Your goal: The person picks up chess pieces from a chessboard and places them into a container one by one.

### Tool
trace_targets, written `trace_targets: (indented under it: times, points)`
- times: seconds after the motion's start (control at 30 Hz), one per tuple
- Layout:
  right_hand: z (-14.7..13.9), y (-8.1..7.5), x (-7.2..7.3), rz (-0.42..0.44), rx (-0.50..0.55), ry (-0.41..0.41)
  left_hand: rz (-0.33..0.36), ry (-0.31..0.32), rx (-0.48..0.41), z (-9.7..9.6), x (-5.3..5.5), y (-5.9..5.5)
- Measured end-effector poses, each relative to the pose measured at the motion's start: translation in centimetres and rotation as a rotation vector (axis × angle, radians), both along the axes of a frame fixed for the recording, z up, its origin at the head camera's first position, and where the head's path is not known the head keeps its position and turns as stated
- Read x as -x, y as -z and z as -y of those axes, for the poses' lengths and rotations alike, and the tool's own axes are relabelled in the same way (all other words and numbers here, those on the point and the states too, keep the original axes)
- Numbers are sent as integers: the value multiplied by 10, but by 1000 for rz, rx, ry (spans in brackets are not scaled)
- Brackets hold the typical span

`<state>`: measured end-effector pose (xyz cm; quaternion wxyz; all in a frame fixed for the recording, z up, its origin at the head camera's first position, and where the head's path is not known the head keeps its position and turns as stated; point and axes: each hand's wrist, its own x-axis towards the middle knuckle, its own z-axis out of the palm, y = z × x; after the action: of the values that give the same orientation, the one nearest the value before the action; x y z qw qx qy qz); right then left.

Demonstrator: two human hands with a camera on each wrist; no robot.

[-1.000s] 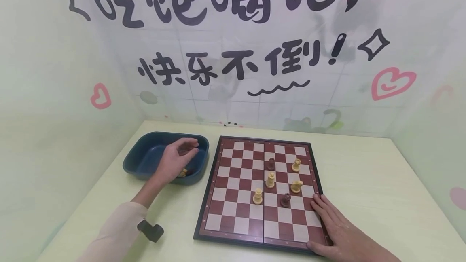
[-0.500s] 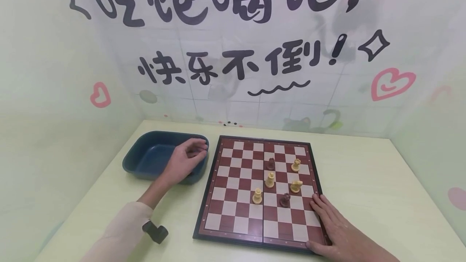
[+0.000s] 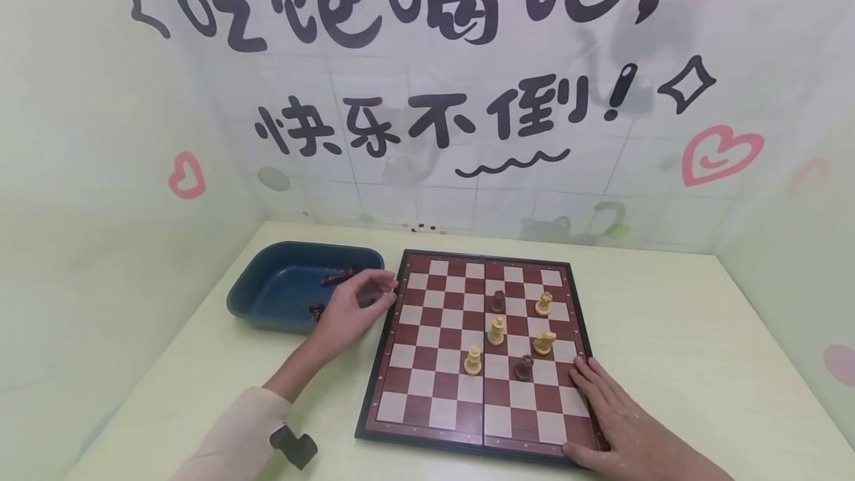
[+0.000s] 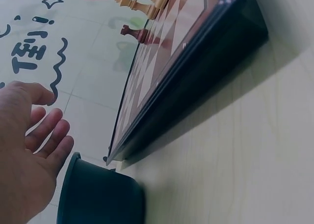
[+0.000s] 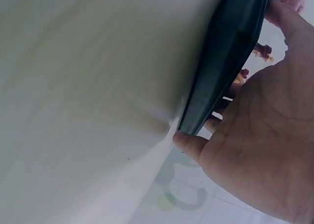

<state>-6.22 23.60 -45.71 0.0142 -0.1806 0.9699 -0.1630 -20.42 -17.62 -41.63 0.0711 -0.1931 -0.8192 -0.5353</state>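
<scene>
Left hand [image 3: 350, 314], empty, holds its fingers softly curved and the thumb apart, between the dark-blue rounded bin [image 3: 274, 295] and the brown-and-white chequered chessboard [image 3: 427, 377] with black sides. Right hand [image 3: 624, 421] rests on the board's right edge, fingers extended, gripping no piece. Four cream chess pieces [image 3: 496, 332] and two dark-brown chess pieces [image 3: 524, 368] stand on the board. Seen from the head, the left hand covers the bin's near-right corner; dark-red pieces [image 3: 337, 276] lie inside.
</scene>
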Motion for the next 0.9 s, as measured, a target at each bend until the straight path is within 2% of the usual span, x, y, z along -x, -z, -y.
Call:
trace_targets:
  times: [0.37,0.53,0.73,0.9]
  points:
    - [0,0,-1,15,2,13,73,59,-52,-14,-14,-3]
    - [0,-1,-1,19,5,9,84,85,-74,-20,-16,-1]
    - [0,-1,-1,46,17,9,104,98,-55,-28,-22,2]
    - [0,0,-2,26,8,10,127,132,-47,-38,-28,8]
